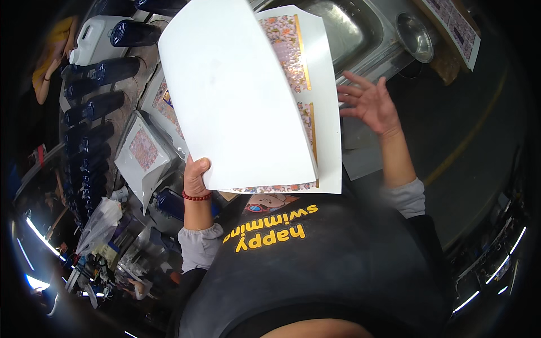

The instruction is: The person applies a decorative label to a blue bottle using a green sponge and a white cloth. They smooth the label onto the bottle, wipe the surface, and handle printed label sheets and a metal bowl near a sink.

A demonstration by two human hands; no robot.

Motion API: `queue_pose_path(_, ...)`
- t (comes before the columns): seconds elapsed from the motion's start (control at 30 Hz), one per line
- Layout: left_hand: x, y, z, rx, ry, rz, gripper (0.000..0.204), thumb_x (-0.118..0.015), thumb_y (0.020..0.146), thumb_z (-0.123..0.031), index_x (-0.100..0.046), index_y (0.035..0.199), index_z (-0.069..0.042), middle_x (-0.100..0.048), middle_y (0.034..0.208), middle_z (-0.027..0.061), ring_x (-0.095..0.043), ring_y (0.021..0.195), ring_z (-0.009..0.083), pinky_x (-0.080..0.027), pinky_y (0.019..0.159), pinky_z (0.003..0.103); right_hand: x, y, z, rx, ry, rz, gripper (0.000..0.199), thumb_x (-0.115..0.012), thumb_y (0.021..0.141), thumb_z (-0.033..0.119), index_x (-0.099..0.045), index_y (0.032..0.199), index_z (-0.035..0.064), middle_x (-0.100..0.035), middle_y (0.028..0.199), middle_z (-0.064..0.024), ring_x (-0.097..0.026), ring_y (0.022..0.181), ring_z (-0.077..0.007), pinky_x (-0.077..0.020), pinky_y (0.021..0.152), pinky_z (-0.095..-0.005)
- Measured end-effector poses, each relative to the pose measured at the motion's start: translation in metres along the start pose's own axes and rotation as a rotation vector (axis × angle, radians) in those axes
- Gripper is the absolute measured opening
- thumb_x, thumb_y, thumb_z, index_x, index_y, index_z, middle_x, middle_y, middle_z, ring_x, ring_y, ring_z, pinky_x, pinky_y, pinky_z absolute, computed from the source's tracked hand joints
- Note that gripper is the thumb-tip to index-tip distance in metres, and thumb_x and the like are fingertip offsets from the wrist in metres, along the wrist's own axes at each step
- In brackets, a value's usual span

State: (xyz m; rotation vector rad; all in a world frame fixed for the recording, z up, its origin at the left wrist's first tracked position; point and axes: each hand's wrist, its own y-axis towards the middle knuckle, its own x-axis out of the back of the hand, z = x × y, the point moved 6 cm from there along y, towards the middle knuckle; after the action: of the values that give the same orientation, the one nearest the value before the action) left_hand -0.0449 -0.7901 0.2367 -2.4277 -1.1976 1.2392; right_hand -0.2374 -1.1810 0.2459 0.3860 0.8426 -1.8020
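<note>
My left hand [195,176], with a red bead bracelet at the wrist, grips the lower left corner of a few large sheets, its thumb on top. The uppermost is a blank white sheet [236,101]. Under it, a printed sheet [326,118] with colourful floral panels and gold strips shows along the right side and lower edge. To the right of the sheets my right hand [372,107] is raised with its fingers spread, holding nothing. Its fingertips come close to the printed sheet's right edge; whether they touch is unclear.
A steel sink [389,39] lies beyond the sheets, with a round metal bowl [414,37] beside it. More printed sheets [453,28] rest at the far right. Leftward are dark blue bottles [104,107], a white jug [97,42], a stack of printed sheets [143,149] and a person's arm [48,76].
</note>
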Motion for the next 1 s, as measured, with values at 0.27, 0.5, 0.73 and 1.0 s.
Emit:
queue_pose_path(0.27,-0.069,0.064,-0.023,-0.177,1.012,0.268,0.101,-0.085,0.071,-0.027,-0.034,0.154,0.000,-0.055,0.140,0.0189,-0.058,0.125,0.0303,-0.045,0.108,0.041,-0.071,0.001,-0.063,-0.093,0.010,-0.220,0.066,-0.076,0.092,0.030,-0.048,0.142,-0.0026,-0.060,0.131,-0.0174,-0.063,0.117,-0.0255,-0.0552,0.095,-0.0384)
queue_pose_path(0.5,-0.086,0.082,-0.026,-0.232,1.092,0.207,0.122,-0.083,0.080,-0.044,-0.004,0.161,0.000,-0.038,0.149,0.0360,-0.050,0.135,0.0382,-0.043,0.110,0.045,-0.045,0.017,-0.028,-0.086,-0.145,-0.480,0.048,-0.068,0.087,0.001,-0.052,0.129,-0.0155,-0.065,0.116,-0.0239,-0.071,0.099,-0.0296,-0.0607,0.084,-0.0375)
queue_pose_path(0.73,-0.055,0.042,-0.031,-0.250,0.779,0.201,0.111,-0.076,0.089,-0.050,-0.006,0.165,-0.009,-0.043,0.149,0.0187,-0.055,0.126,0.0263,-0.047,0.101,0.038,0.032,0.082,0.028,0.212,-0.526,-0.755,0.047,-0.059,0.086,-0.004,-0.051,0.131,-0.0161,-0.065,0.120,-0.0234,-0.068,0.106,-0.0311,-0.0549,0.087,-0.0371)
queue_pose_path(1.0,0.022,-0.040,-0.033,-0.230,0.679,0.093,0.101,-0.077,0.088,-0.033,-0.016,0.162,-0.001,-0.038,0.156,0.0183,-0.060,0.123,0.0262,-0.048,0.100,0.038,0.042,0.176,0.032,-0.001,-1.798,-0.892,0.034,-0.055,0.087,0.010,-0.062,0.114,-0.0079,-0.067,0.113,-0.0342,-0.066,0.108,-0.0480,-0.0515,0.096,-0.0510)
